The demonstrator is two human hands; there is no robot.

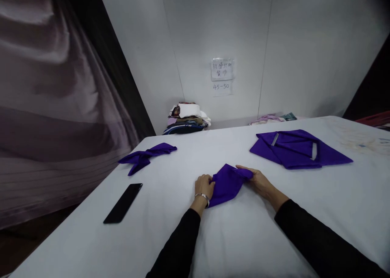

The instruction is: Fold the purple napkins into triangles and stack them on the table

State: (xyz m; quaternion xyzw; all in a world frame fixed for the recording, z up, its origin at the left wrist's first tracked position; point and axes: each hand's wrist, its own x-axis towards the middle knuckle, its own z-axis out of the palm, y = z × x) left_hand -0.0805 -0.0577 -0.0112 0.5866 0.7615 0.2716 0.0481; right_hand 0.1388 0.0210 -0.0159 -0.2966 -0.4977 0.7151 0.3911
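Observation:
Between my two hands a purple cloth napkin (227,184) is stretched, partly folded, low over the white table. My left hand (204,187), with a silver bracelet at the wrist, grips its left edge with curled fingers. At the upper right corner my right hand (256,181) pinches the cloth, its thumb side partly hidden by the fabric. Another purple cloth (148,155), folded into a narrow, pointed shape, lies at the far left. To the right rests a pile of flat purple cloths (297,150) with pale strips showing on it.
A black phone-like slab (123,203) lies on the white table (170,233) at the left. Behind the far edge sit a stack of folded clothes (187,119) and more fabric (271,118). A handwritten sign (222,69) hangs on the wall; a pinkish curtain (45,99) drapes at the left.

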